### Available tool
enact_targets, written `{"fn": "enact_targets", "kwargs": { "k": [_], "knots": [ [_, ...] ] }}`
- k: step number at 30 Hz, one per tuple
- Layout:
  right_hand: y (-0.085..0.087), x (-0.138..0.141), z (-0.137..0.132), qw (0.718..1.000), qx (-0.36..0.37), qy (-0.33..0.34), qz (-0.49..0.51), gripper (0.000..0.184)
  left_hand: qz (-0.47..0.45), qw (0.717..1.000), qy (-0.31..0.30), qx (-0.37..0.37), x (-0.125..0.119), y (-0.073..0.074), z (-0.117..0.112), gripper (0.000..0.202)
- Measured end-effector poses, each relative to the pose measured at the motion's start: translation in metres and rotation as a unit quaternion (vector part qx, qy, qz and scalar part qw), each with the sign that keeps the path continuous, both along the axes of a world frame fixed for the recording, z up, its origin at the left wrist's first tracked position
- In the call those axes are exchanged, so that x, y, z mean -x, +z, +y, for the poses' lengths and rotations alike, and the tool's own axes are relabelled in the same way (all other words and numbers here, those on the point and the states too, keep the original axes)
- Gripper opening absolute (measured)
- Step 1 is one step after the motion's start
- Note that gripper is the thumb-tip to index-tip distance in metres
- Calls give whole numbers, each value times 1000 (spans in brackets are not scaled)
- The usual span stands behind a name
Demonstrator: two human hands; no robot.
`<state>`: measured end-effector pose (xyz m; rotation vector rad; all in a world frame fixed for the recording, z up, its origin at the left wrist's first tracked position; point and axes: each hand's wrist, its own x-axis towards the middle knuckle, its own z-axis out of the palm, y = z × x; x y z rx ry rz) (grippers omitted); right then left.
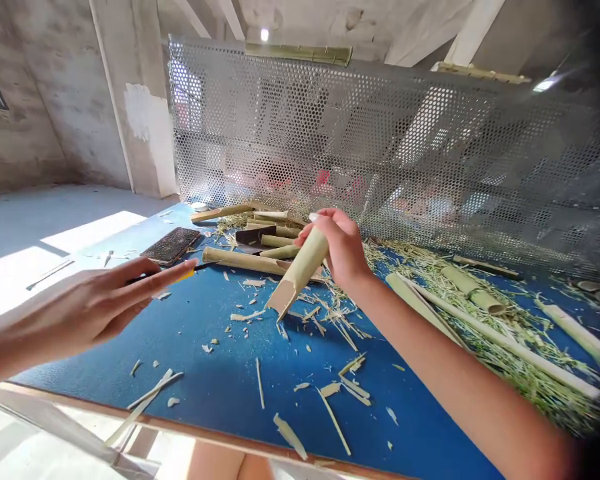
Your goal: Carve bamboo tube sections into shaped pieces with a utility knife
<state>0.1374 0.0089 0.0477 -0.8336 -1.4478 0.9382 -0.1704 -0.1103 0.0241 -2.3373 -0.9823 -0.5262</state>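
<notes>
My left hand [123, 293] is closed around a slim knife [187, 273] with a black and yellow handle, its dark, narrow blade pointing right. My right hand [343, 250] grips the upper end of a pale green bamboo tube [303, 263], holding it tilted above the table. The lower end of the tube faces me and is cut open, with a notch and a pointed edge. A gap separates the blade from this tube. Behind them lies a longer bamboo tube [240, 259] with a cut-away section, partly hidden by the held piece.
Bamboo shavings [340, 320] litter the blue table [220, 387]. A dark cleaver-like blade [253, 238] rests among several bamboo pieces at the back. A dark rectangular block [173, 245] lies at left. Bamboo strips [505, 347] and green shavings cover the right. A perforated metal screen [300, 133] stands behind.
</notes>
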Motion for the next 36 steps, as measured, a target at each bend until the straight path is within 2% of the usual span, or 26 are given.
{"fn": "enact_targets", "kwargs": {
  "k": [2, 3, 5, 7, 8, 9, 10, 13, 15, 19, 22, 26, 29, 33, 36],
  "knots": [
    [-10, -32, -24, 992, -34, -97, -75, 26, -119, 980, 24, 157, -8, -9, -17, 49],
    [-18, -48, -38, 977, -56, -157, -133, 30, -164, 954, 33, 249, -16, -12, -23, 48],
    [-35, -74, -69, 939, -39, -234, -248, 33, -231, 875, 34, 425, -36, -14, -27, 48],
    [-53, -87, -101, 921, 8, -231, -314, 33, -255, 791, 8, 556, -61, -13, -25, 52],
    [-63, -88, -116, 913, 3, -233, -334, 32, -250, 763, 3, 596, -73, -13, -23, 54],
    [-71, -86, -130, 906, -15, -236, -351, 29, -243, 752, 2, 613, -85, -12, -21, 55],
    [-79, -82, -142, 899, -39, -236, -368, 26, -232, 752, 1, 617, -96, -12, -20, 55],
    [-96, -65, -165, 877, -91, -259, -395, 28, -220, 788, -19, 574, -120, -11, -23, 50],
    [-103, -57, -171, 866, -108, -276, -403, 32, -213, 806, -25, 552, -128, -12, -31, 47],
    [-112, -52, -173, 856, -132, -298, -401, 37, -191, 823, 18, 535, -135, -14, -48, 47],
    [-115, -53, -174, 842, -143, -307, -419, 40, -165, 854, 13, 492, -138, -12, -56, 47],
    [-115, -51, -176, 831, -159, -293, -445, 41, -156, 860, 13, 486, -141, -8, -59, 39],
    [-115, -48, -176, 826, -172, -292, -450, 41, -124, 882, 19, 454, -144, -10, -62, 38],
    [-117, -45, -176, 818, -176, -311, -451, 40, -40, 917, 63, 391, -150, -17, -70, 46],
    [-118, -44, -177, 816, -175, -308, -456, 36, 57, 929, 108, 349, -160, -23, -79, 62]
  ]
}}
